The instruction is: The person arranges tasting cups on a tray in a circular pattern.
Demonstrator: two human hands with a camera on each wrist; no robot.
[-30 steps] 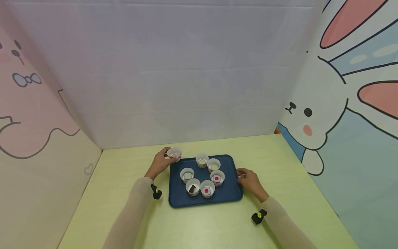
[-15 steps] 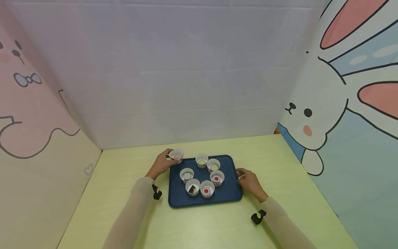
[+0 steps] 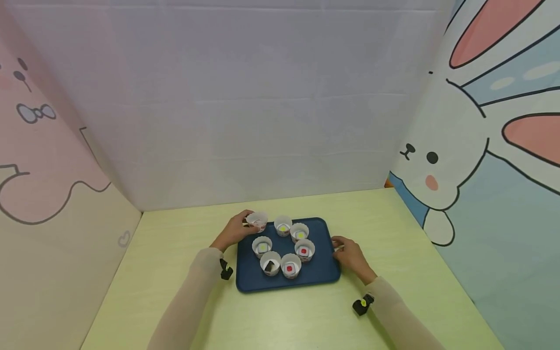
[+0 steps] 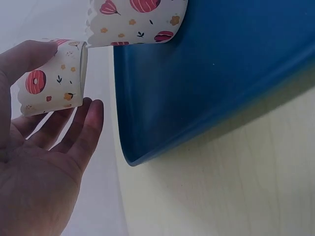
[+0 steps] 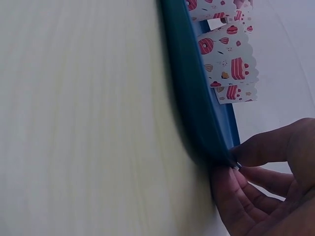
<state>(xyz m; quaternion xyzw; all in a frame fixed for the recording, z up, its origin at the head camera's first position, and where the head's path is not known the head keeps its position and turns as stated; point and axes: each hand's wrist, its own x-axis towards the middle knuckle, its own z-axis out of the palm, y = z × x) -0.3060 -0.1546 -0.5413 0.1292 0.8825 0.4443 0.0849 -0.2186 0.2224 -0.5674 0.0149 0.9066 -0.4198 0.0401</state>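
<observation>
Head view: left hand (image 3: 234, 231) grips a paper cup (image 3: 256, 221) over the tray's (image 3: 245, 279) far-left corner; right hand (image 3: 350, 255) pinches its right rim.

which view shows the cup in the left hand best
The left wrist view: the cup fills the frame, printed side plain, pinched by the left hand. The head view shows it small at the tray's far left corner. The right wrist view misses it.

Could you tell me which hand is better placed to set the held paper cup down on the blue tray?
The left hand: it already holds the paper cup above the tray's far-left corner, while the right hand grips its right edge.
</observation>
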